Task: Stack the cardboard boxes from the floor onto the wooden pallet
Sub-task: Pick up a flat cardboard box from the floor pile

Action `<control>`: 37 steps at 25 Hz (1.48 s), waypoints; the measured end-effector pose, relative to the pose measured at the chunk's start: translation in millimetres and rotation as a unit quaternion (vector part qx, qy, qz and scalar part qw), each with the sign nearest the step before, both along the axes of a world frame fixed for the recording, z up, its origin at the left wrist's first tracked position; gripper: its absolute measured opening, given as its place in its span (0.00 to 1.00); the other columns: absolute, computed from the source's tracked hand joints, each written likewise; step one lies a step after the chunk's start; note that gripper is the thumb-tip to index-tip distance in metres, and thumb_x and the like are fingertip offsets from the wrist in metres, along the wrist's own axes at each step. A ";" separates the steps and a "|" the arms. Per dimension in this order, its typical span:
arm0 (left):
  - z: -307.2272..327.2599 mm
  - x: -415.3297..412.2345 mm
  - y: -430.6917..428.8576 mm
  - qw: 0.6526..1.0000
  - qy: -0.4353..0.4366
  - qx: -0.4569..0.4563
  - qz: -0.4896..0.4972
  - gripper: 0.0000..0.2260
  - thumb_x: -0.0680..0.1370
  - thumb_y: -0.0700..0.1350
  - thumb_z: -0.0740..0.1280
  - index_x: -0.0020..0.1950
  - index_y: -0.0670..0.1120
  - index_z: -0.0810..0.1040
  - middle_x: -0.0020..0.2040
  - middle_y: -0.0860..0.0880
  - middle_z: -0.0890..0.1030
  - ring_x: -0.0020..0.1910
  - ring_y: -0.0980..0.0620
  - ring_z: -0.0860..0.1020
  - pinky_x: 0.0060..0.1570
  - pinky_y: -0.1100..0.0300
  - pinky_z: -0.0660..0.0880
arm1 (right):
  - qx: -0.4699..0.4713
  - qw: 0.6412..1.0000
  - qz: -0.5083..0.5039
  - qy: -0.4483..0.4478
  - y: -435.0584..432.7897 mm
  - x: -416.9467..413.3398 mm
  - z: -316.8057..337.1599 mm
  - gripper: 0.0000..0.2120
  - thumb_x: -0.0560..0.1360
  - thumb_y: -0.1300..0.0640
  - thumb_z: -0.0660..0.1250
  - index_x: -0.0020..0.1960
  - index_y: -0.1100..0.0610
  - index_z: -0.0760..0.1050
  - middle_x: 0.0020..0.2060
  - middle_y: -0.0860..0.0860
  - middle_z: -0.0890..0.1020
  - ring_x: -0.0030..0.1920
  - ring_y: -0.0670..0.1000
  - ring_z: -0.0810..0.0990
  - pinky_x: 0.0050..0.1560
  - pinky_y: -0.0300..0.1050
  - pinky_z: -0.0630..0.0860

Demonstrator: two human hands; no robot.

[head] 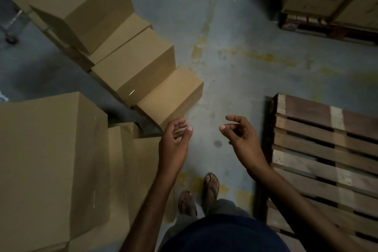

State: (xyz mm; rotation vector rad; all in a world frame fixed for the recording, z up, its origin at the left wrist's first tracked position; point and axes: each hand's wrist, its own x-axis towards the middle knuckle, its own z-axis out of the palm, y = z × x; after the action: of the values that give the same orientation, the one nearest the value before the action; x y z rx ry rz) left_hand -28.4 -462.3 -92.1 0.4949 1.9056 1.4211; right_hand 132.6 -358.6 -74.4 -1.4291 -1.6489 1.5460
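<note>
Several brown cardboard boxes stand on the grey floor to my left. The nearest small box [170, 96] lies just ahead of my left hand [174, 139], which hovers at its near corner with fingers loosely curled and holds nothing. A taller box [135, 63] and a big one [81, 6] rise behind it. A large box [47, 153] fills the lower left. My right hand [241, 135] hangs over bare floor, fingers loosely bent, empty. The wooden pallet [319, 149] lies on the floor at my right with no box on it.
A second pallet [327, 26] loaded with big cartons stands at the far right. Worn yellow lines [202, 32] mark the concrete floor between boxes and pallet. My sandalled feet [210, 186] stand in that aisle. A metal cart leg with a wheel [10, 37] shows far left.
</note>
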 end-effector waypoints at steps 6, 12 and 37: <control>-2.1 22.3 -54.1 1.000 -0.009 0.019 -0.023 0.09 0.80 0.46 0.71 0.59 0.54 0.80 0.56 0.56 0.83 0.54 0.63 0.81 0.54 0.63 0.77 | -0.023 0.999 -0.038 0.025 -68.6 24.8 4.1 0.13 0.79 0.52 0.72 0.63 0.46 0.76 0.48 0.52 0.83 0.50 0.47 0.83 0.54 0.48 0.78; 1.5 42.6 -104.3 1.000 0.006 0.020 0.021 0.09 0.80 0.45 0.71 0.60 0.53 0.80 0.56 0.56 0.84 0.53 0.62 0.82 0.56 0.61 0.78 | -0.031 0.999 0.002 0.032 -118.9 43.3 -4.1 0.13 0.79 0.53 0.72 0.63 0.48 0.77 0.46 0.50 0.84 0.48 0.41 0.83 0.52 0.44 0.77; -71.2 -193.8 -482.3 0.956 0.092 -0.078 0.267 0.12 0.79 0.41 0.72 0.62 0.49 0.78 0.61 0.48 0.81 0.62 0.50 0.79 0.60 0.56 0.76 | 0.011 0.974 0.220 -0.059 -411.4 -226.8 -73.8 0.23 0.77 0.42 0.72 0.69 0.44 0.71 0.63 0.45 0.79 0.62 0.48 0.78 0.57 0.47 0.77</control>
State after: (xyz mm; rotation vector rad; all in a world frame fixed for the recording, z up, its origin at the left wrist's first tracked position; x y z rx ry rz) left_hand -222.2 -944.6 -163.2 0.0290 2.4026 1.5732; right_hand -94.2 -770.0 -148.3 -1.2160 -2.1591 1.6871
